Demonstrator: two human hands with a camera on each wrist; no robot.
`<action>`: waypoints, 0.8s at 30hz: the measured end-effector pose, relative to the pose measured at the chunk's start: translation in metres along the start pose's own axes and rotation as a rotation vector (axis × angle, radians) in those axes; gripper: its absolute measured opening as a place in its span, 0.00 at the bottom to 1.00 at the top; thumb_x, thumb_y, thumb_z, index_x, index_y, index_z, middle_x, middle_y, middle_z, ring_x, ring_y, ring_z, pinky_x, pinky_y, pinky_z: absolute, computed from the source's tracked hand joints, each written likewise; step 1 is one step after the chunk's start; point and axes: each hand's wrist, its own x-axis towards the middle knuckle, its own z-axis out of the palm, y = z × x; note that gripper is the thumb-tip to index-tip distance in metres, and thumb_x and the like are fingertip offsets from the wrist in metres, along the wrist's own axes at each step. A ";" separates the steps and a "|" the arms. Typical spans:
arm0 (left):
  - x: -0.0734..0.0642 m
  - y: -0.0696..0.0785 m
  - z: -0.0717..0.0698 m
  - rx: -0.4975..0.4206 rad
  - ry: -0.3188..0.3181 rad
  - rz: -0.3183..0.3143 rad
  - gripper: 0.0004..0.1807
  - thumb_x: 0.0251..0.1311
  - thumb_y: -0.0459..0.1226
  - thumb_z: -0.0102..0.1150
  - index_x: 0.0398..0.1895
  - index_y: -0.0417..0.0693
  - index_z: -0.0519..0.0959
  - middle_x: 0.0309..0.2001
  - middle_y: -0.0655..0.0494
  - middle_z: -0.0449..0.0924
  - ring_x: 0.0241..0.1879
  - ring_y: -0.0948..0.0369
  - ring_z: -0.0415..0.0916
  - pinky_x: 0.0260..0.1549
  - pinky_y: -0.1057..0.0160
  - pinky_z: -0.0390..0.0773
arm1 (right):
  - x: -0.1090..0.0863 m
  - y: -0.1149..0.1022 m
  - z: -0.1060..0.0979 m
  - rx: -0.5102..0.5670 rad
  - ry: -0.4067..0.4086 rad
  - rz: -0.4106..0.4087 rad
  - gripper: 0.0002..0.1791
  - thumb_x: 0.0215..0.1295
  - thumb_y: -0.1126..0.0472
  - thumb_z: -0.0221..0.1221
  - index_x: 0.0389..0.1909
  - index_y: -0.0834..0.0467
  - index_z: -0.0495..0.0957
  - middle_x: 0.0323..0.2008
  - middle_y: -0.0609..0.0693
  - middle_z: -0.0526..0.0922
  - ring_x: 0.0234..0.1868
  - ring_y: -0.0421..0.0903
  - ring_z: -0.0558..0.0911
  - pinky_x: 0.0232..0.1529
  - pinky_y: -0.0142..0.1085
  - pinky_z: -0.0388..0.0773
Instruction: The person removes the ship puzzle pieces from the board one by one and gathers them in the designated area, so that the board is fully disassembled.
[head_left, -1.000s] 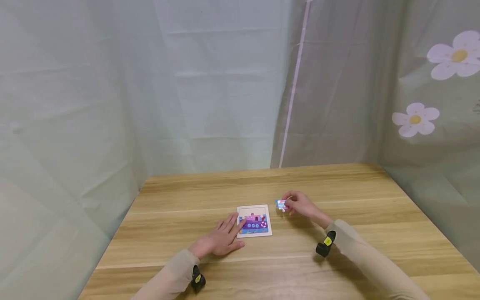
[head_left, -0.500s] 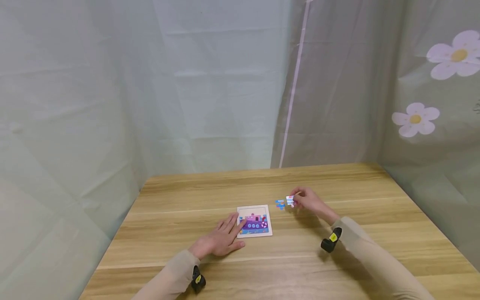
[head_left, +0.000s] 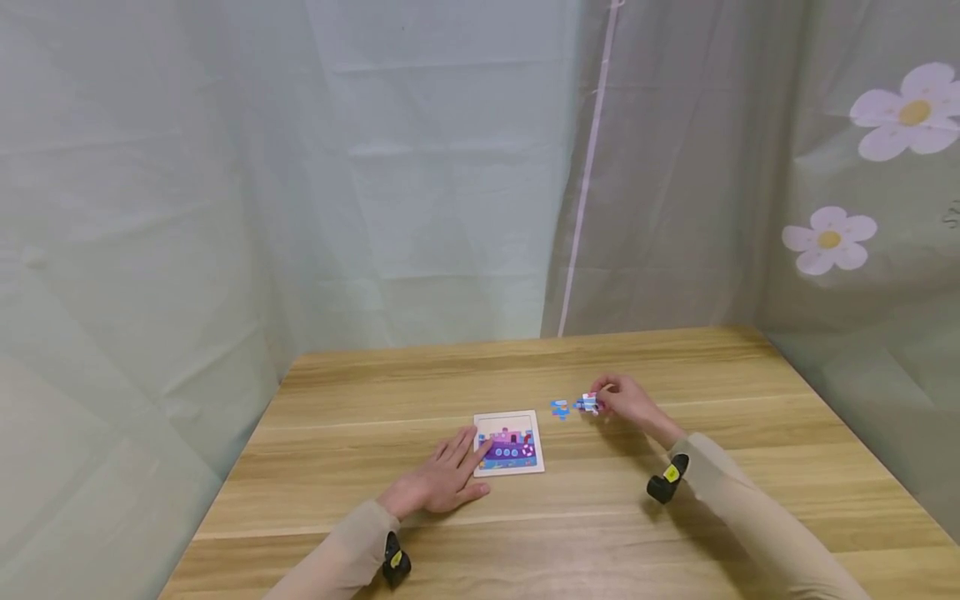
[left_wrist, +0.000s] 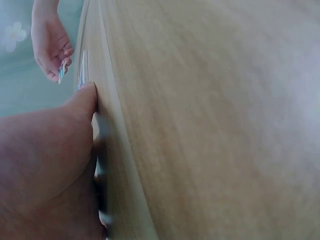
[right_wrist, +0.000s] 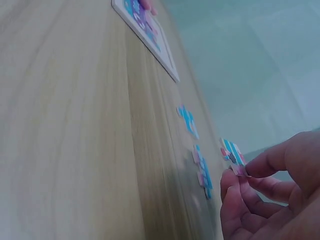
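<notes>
My left hand (head_left: 448,473) lies flat with fingers spread, its fingertips resting on the left edge of a white-framed jigsaw puzzle (head_left: 538,458). The puzzle shows a purple and pink boat over blue; its upper part is bare board. To the right, my right hand (head_left: 632,403) pinches a jigsaw piece (right_wrist: 233,153) with blue and white stripes between thumb and fingers. The right wrist view has this piece raised above the table. Below it lie two loose pieces: a blue one (right_wrist: 188,121) nearer the frame and a blue and pink one (right_wrist: 202,171) nearer my hand.
The wooden table (head_left: 360,392) reaches back to pale fabric curtains (head_left: 420,208). At the right hangs a curtain printed with white flowers (head_left: 829,240). Both wrists wear black camera straps (head_left: 667,479).
My right hand has moved right with the pinched piece, away from the blue loose piece and over the other one. My left hand stays on the puzzle frame.
</notes>
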 end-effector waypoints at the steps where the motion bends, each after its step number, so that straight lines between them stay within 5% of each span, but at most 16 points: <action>1: 0.000 0.000 0.000 0.001 -0.001 0.000 0.39 0.71 0.57 0.39 0.78 0.50 0.45 0.78 0.40 0.35 0.77 0.45 0.34 0.73 0.41 0.46 | 0.000 0.001 -0.001 -0.001 0.002 -0.002 0.09 0.65 0.69 0.50 0.42 0.70 0.75 0.23 0.52 0.79 0.23 0.41 0.74 0.23 0.30 0.72; 24: 0.004 -0.012 0.012 -0.009 0.043 0.037 0.42 0.69 0.65 0.30 0.78 0.55 0.39 0.78 0.39 0.33 0.77 0.45 0.33 0.71 0.38 0.44 | 0.008 0.019 -0.021 -0.075 0.067 0.067 0.09 0.68 0.68 0.52 0.43 0.70 0.76 0.26 0.52 0.83 0.23 0.38 0.77 0.23 0.30 0.74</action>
